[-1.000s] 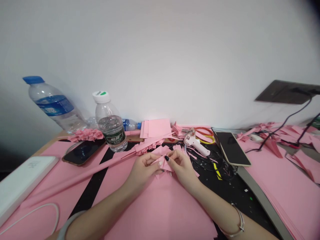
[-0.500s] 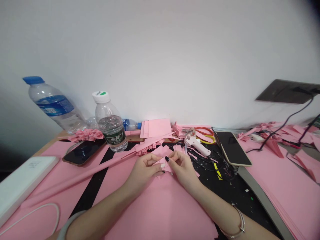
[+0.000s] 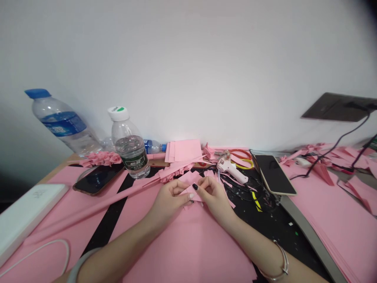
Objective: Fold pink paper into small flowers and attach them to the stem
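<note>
Between both hands is a small folded piece of pink paper (image 3: 192, 193), held over a large pink sheet (image 3: 188, 243). My left hand (image 3: 172, 198) pinches its left side, thumb on top. My right hand (image 3: 214, 197) grips the right side, with the dark-nailed thumb lying on the paper's upper face. The other fingers curl beneath and are partly hidden. More pink paper scraps (image 3: 190, 177) lie just behind the hands. A glue gun (image 3: 231, 169) rests to the right of them.
A water bottle (image 3: 131, 151) stands left, with a larger bottle (image 3: 64, 124) leaning behind it. Phones lie at left (image 3: 98, 179) and right (image 3: 274, 175). Stacked pink squares (image 3: 187, 150), scissors (image 3: 243, 159) and black cables (image 3: 241, 190) sit toward the wall. A white box (image 3: 32, 216) is at far left.
Both hands stay in almost the same place on the folded paper. The thumbs have shifted slightly over it, and the view has moved a little.
</note>
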`<state>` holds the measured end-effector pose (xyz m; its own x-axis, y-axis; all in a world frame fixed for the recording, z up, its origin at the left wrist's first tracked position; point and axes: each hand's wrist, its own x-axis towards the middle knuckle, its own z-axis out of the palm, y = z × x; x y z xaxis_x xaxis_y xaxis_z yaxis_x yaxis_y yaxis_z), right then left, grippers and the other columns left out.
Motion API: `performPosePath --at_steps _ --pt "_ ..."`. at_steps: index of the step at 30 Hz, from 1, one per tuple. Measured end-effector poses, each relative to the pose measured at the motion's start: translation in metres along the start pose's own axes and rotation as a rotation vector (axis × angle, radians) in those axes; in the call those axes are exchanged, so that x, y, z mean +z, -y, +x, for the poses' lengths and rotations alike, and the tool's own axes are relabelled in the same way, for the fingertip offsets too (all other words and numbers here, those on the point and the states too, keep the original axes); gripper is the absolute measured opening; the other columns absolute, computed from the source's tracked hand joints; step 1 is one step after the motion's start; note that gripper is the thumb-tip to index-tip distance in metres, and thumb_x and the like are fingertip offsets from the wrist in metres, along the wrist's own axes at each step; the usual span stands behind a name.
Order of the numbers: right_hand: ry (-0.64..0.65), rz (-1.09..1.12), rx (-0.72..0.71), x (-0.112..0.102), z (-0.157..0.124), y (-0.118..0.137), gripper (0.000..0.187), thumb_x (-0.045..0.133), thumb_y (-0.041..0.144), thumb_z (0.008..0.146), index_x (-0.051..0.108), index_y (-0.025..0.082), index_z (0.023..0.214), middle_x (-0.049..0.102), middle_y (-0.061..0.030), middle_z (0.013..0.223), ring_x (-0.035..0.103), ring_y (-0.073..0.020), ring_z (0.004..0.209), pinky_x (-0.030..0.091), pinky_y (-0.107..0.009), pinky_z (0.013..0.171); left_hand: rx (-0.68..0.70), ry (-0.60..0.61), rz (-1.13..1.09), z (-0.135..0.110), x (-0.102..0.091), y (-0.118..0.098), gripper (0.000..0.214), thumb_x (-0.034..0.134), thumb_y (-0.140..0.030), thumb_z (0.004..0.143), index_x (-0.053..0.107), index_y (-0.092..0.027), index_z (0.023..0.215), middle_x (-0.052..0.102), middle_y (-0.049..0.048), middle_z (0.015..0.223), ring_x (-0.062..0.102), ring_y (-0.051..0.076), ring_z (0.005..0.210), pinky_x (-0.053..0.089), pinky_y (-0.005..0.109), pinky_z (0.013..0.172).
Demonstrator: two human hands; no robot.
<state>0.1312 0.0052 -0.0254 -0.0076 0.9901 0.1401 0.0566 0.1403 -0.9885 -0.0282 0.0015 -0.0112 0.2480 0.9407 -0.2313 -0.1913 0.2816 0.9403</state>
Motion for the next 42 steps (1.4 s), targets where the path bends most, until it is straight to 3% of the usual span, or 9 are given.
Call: performPosePath --at_steps 10,16,22,31,37,42 --pt "0.002 0.036 0.046 0.0 0.001 -0.001 0.048 0.075 0.056 0.074 0.043 0.023 0.058 0.048 0.0015 0.066 0.04 -0.0138 0.058 0.033 -0.027 0.051 0.001 -0.019 -0.003 0.0 0.001 0.001 0.026 0.082 -0.028 0.061 0.065 -0.016 0.076 0.073 0.0021 0.069 0.065 0.015 0.059 0.05 0.027 0.059" --pt "-0.009 0.022 0.063 -0.001 0.001 -0.001 0.048 0.076 0.056 0.073 0.044 0.023 0.057 0.048 0.0025 0.061 0.042 -0.0128 0.054 0.034 -0.027 0.05 0.003 -0.035 0.015 -0.001 0.001 0.0 0.028 0.083 -0.029 0.06 0.065 -0.016 0.078 0.072 0.0025 0.069 0.065 0.015 0.06 0.049 0.026 0.058" --pt "0.122 0.08 0.173 -0.001 -0.002 0.004 0.046 0.067 0.063 0.08 0.043 0.025 0.07 0.043 0.0082 0.053 0.037 -0.0108 0.041 0.028 -0.025 0.04 -0.035 -0.047 -0.049 -0.002 0.003 -0.003 0.03 0.085 -0.028 0.059 0.065 -0.016 0.078 0.074 0.0014 0.072 0.068 0.017 0.067 0.056 0.03 0.068" --pt "0.181 -0.066 0.11 -0.002 -0.005 0.006 0.048 0.054 0.059 0.09 0.039 0.024 0.062 0.036 0.0066 0.053 0.034 -0.012 0.046 0.028 -0.027 0.046 -0.073 -0.054 -0.116 -0.003 0.004 -0.003 0.033 0.088 -0.027 0.055 0.066 -0.016 0.077 0.073 -0.0002 0.072 0.069 0.017 0.067 0.058 0.031 0.071" --pt "0.152 -0.191 -0.035 -0.003 -0.004 0.009 0.046 0.054 0.05 0.091 0.034 0.023 0.059 0.038 0.0033 0.06 0.036 -0.0146 0.058 0.029 -0.028 0.054 -0.072 -0.003 -0.119 -0.001 0.002 0.0 0.037 0.09 -0.031 0.055 0.066 -0.015 0.078 0.072 0.0004 0.07 0.067 0.013 0.065 0.057 0.026 0.067" --pt "0.171 -0.078 0.088 -0.002 -0.007 0.01 0.044 0.05 0.055 0.094 0.038 0.024 0.064 0.038 0.0044 0.058 0.035 -0.014 0.054 0.028 -0.028 0.051 -0.058 0.01 -0.116 -0.002 0.002 -0.001 0.038 0.089 -0.034 0.058 0.065 -0.015 0.081 0.072 0.0005 0.073 0.068 0.013 0.067 0.057 0.026 0.069"
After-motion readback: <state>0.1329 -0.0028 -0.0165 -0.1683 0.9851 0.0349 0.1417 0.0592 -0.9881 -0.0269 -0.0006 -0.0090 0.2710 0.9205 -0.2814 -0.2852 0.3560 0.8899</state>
